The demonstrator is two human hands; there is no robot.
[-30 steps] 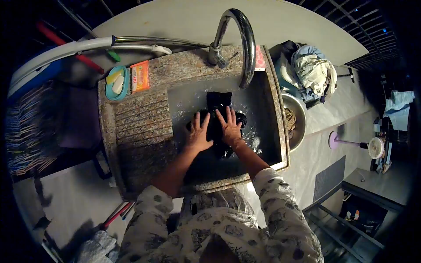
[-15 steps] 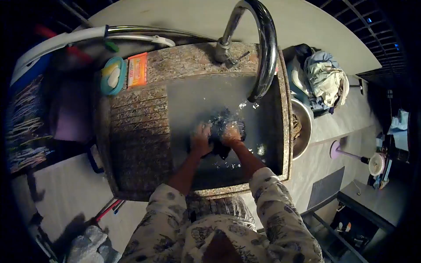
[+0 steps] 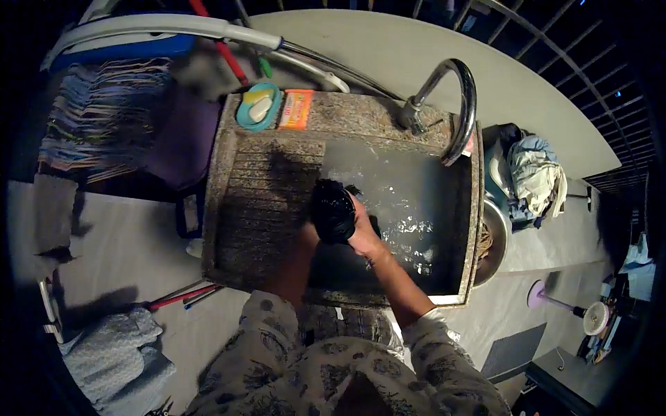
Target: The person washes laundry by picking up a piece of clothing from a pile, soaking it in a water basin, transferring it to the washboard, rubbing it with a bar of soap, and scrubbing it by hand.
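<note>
A wet black cloth (image 3: 333, 211) is bunched up above the left edge of the water-filled sink basin (image 3: 388, 173). My right hand (image 3: 362, 225) wraps round its right side, fingers closed. My left hand (image 3: 309, 239) is at the cloth's lower left, in shadow, with its fingers hidden behind the cloth. To the left lies the ribbed stone washboard (image 3: 257, 201). Over the basin's back right corner curves the metal faucet (image 3: 466, 104).
A teal soap dish (image 3: 259, 107) and an orange packet (image 3: 296, 109) sit on the back left ledge. Right of the sink stand a metal bowl (image 3: 497, 243) and a heap of clothes (image 3: 536, 177). Grey cloth (image 3: 121, 360) lies at lower left.
The black cloth was pressed down in the water under both hands. Now it is lifted out, bunched, and nearer the washboard. The view has shifted, so the sink appears further right.
</note>
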